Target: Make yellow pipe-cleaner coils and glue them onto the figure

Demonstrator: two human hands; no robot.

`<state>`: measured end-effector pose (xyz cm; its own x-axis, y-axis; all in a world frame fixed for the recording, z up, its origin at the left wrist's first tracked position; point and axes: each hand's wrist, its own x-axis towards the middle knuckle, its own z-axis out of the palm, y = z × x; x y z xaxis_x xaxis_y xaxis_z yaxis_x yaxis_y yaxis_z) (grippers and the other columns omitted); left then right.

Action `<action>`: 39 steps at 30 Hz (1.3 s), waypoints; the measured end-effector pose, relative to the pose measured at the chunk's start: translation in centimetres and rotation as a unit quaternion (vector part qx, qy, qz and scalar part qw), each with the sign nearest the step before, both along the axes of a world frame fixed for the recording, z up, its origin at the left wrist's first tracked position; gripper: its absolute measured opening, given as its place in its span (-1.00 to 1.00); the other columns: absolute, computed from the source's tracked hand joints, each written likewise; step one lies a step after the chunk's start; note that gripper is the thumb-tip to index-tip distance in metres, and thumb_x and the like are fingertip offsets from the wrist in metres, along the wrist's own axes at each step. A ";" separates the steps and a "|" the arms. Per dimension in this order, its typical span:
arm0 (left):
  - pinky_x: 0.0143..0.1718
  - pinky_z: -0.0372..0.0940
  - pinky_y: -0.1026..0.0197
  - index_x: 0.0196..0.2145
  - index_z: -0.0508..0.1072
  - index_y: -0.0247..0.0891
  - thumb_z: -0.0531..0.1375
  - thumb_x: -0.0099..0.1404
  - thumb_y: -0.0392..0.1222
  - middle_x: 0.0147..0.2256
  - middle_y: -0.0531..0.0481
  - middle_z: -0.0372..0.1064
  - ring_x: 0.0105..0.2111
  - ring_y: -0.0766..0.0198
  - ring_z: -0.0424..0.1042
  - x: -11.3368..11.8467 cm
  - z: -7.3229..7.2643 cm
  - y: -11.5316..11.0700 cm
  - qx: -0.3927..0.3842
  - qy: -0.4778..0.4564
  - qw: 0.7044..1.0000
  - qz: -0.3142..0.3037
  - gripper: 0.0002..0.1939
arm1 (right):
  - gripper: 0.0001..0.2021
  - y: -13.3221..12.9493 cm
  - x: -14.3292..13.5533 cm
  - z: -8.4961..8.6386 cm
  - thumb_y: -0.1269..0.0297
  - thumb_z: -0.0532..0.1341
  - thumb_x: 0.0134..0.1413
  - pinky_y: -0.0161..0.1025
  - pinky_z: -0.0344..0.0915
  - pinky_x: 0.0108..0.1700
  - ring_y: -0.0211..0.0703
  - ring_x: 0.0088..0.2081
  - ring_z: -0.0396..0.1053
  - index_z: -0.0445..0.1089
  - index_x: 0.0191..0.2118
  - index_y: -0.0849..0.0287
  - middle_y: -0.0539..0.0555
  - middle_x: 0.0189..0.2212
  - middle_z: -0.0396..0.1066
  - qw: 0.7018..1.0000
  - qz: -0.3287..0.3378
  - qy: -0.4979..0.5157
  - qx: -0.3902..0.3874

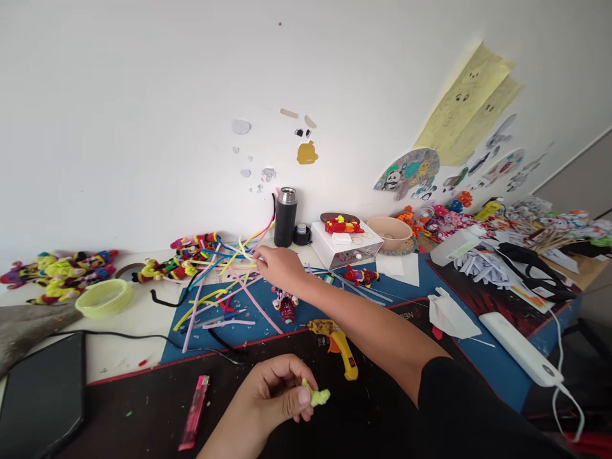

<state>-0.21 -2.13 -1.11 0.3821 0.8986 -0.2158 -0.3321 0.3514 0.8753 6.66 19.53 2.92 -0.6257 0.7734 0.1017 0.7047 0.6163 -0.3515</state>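
Left hand [275,392] is seen near the surface's [136,347] near edge, with a pale green fuzzy piece [320,396] pinched between thumb and fingers; its short, knobbly end is pointed rightward beyond the thumb tip. Right hand [282,268] is extended toward the far edge, its fingers drawn together at the crossing point of loose pipe cleaners [257,299]; whether a strand is gripped there cannot be told. The loose stems are thus lying beyond and to the left of the held piece, and the right hand is by far the nearer to them. Their long axes are fanned in several directions, with a pink one slanted from beside the right fingers toward the near edge.

The stems are thin and fuzzy, coloured yellow, blue, pink, lilac and black, and are spread largely over a smooth blue mat [173,341]. A small doll [287,308] with a dark red, textured body is set just to their right. A yellow glue gun [345,357] of hard plastic is laid on a dark mat [143,414], between the left hand and the right forearm. By the far edge, a matte black flask [285,220] is stood upright, its metal rim exposed. Toward the left corner, a pale green tape roll [104,309] is laid flat, near a pile of fuzzy, multicoloured figures [64,271].
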 end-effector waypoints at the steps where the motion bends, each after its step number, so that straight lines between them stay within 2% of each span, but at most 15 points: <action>1: -0.32 0.35 0.20 -0.31 0.73 -0.21 0.59 0.16 0.32 -0.48 -0.06 0.58 -0.46 0.22 0.46 0.0 0.0 0.0 0.000 0.000 1.000 0.000 -0.49 | -0.72 0.5 0.3 -0.1 0.29 0.17 0.57 -0.19 0.28 -0.15 0.03 -0.11 0.62 0.61 0.14 0.15 0.14 -0.14 0.72 1.000 -0.010 0.005 -0.002; 4: -0.32 0.36 0.19 -0.32 0.72 -0.21 0.58 0.17 0.31 -0.48 -0.06 0.58 -0.45 0.21 0.46 0.1 0.2 0.0 0.000 -0.002 1.000 0.000 -0.50 | -0.72 1.3 0.9 -0.7 0.27 0.19 0.58 -0.22 0.28 -0.16 -0.02 -0.15 0.60 0.61 0.17 0.13 0.10 -0.17 0.71 1.000 -0.019 0.016 -0.008; 8: -0.32 0.35 0.19 -0.32 0.73 -0.20 0.58 0.17 0.32 -0.48 -0.06 0.58 -0.46 0.21 0.46 0.2 0.3 0.0 0.001 -0.004 1.000 -0.001 -0.50 | -0.76 1.1 0.8 -1.7 0.25 0.23 0.56 -0.22 0.29 -0.13 -0.03 -0.10 0.61 0.65 0.09 0.12 0.10 -0.13 0.72 1.000 0.014 0.011 -0.012; 12: -0.32 0.36 0.19 -0.32 0.73 -0.20 0.58 0.16 0.34 -0.48 -0.06 0.59 -0.46 0.22 0.46 0.3 0.4 -0.1 0.001 -0.001 1.000 -0.004 -0.48 | -0.79 0.3 -0.3 -2.2 0.26 0.25 0.54 -0.20 0.30 -0.11 0.03 -0.01 0.62 0.67 0.06 0.07 0.11 -0.05 0.73 0.998 0.059 -0.018 -0.011; 16: -0.32 0.36 0.20 -0.32 0.73 -0.21 0.58 0.15 0.34 -0.48 -0.05 0.58 -0.45 0.22 0.46 0.3 0.6 0.0 0.002 -0.003 1.000 -0.003 -0.48 | -0.77 -0.4 -1.6 -2.5 0.27 0.24 0.51 -0.15 0.32 -0.13 0.12 -0.02 0.62 0.69 -0.12 0.11 0.18 -0.07 0.73 0.993 0.097 -0.070 -0.012; 18: -0.32 0.35 0.20 -0.32 0.73 -0.21 0.59 0.15 0.34 -0.48 -0.05 0.58 -0.45 0.22 0.46 0.3 0.7 0.0 0.002 -0.006 1.000 -0.003 -0.48 | -0.75 -0.8 -2.1 -2.6 0.29 0.24 0.50 -0.16 0.33 -0.14 0.11 -0.02 0.62 0.69 -0.16 0.10 0.16 -0.07 0.73 0.989 0.114 -0.090 -0.018; 22: -0.32 0.35 0.19 -0.31 0.73 -0.21 0.59 0.15 0.33 -0.47 -0.05 0.58 -0.45 0.22 0.47 0.4 0.6 -0.2 0.003 -0.016 1.000 -0.010 -0.48 | -0.76 -0.9 -2.8 -2.3 0.31 0.24 0.49 -0.20 0.36 -0.13 0.04 0.02 0.63 0.71 -0.04 0.00 0.06 0.01 0.73 0.985 0.137 -0.106 -0.025; 27: -0.33 0.35 0.20 -0.31 0.73 -0.21 0.61 0.13 0.31 -0.46 -0.05 0.58 -0.45 0.22 0.48 0.6 0.7 -0.4 -0.003 -0.032 0.999 -0.019 -0.49 | -0.69 0.1 -2.6 -2.2 0.33 0.15 0.54 -0.14 0.43 -0.07 0.13 0.05 0.64 0.68 0.08 0.10 0.20 0.04 0.72 0.987 0.114 -0.116 0.001; 35: -0.25 0.39 0.18 -0.32 0.71 -0.25 0.65 0.06 0.30 -0.45 -0.03 0.58 -0.43 0.25 0.47 0.9 1.6 -0.8 -0.042 -0.054 0.997 -0.020 -0.45 | -0.66 1.6 -2.9 -4.6 0.38 0.15 0.51 -0.07 0.50 -0.05 0.19 -0.01 0.65 0.63 0.17 0.08 0.22 0.00 0.72 0.976 0.148 -0.158 0.032; 39: -0.25 0.39 0.18 -0.32 0.70 -0.25 0.65 0.05 0.31 -0.45 -0.02 0.57 -0.42 0.24 0.48 0.9 1.8 -0.8 -0.050 -0.049 0.997 -0.024 -0.43 | -0.66 1.6 -3.3 -4.7 0.38 0.13 0.51 -0.07 0.49 -0.08 0.20 -0.04 0.65 0.63 0.15 0.07 0.19 -0.05 0.73 0.974 0.152 -0.166 0.041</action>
